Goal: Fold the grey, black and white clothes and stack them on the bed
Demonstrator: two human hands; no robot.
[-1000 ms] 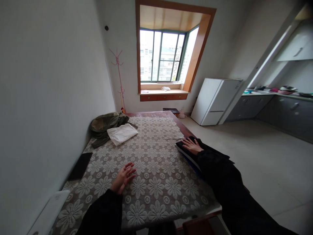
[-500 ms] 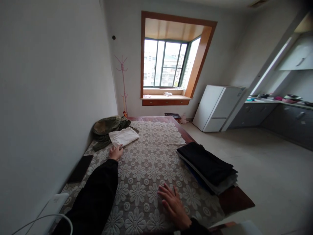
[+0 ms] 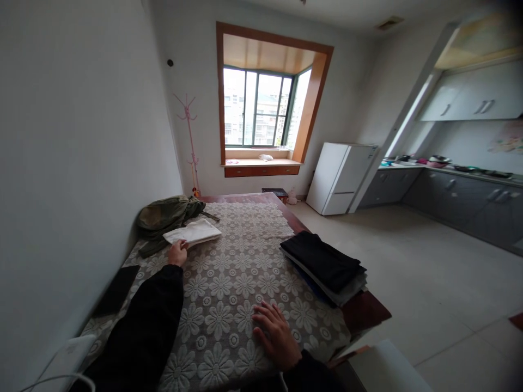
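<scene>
White cloth: one, folded, at 11 o'clock on the table, its near corner lifted in my grip.
Left hand: arm stretched out, fingers pinched on that corner.
Right hand: flat, fingers spread on the lace tablecloth, likely bracing my lean.
Green garment: one, bunched just behind the cloth.
Folded stack: one, dark on top, at 2 o'clock, by the table edge.

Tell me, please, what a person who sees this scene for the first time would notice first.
First comes the cream lace tablecloth with a flower pattern covering the wooden table. At its far left, the left hand grips the near edge of a folded white cloth, which lies beside a crumpled olive-green garment. The right hand lies flat on the lace near the front edge, and a stack of folded dark clothes sits at the table's right edge.
</scene>
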